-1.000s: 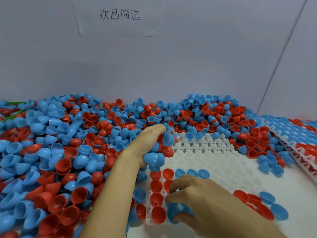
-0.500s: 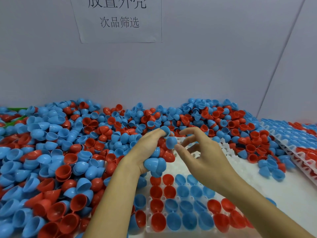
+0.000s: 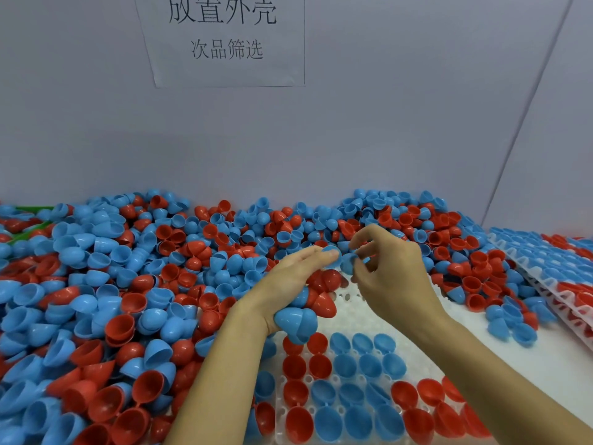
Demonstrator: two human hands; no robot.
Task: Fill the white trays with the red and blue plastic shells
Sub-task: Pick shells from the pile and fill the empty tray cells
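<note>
Wall sign [image 3: 224, 36] behind shell pile [image 3: 128, 284], filled trays [image 3: 545, 261] rightward.

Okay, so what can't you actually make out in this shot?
All in the head view:
- Near edge of the white tray: cut off by the bottom edge and covered by both forearms.
- How many shells the left hand grips: its palm and fingers hide most of the bunch.
- Sign: its top is cropped.
- Stacked trays at right: run off the frame edge.

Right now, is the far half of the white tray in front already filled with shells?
No. The white tray shows bare sockets in its far half; only the near rows hold red and blue shells.
</note>
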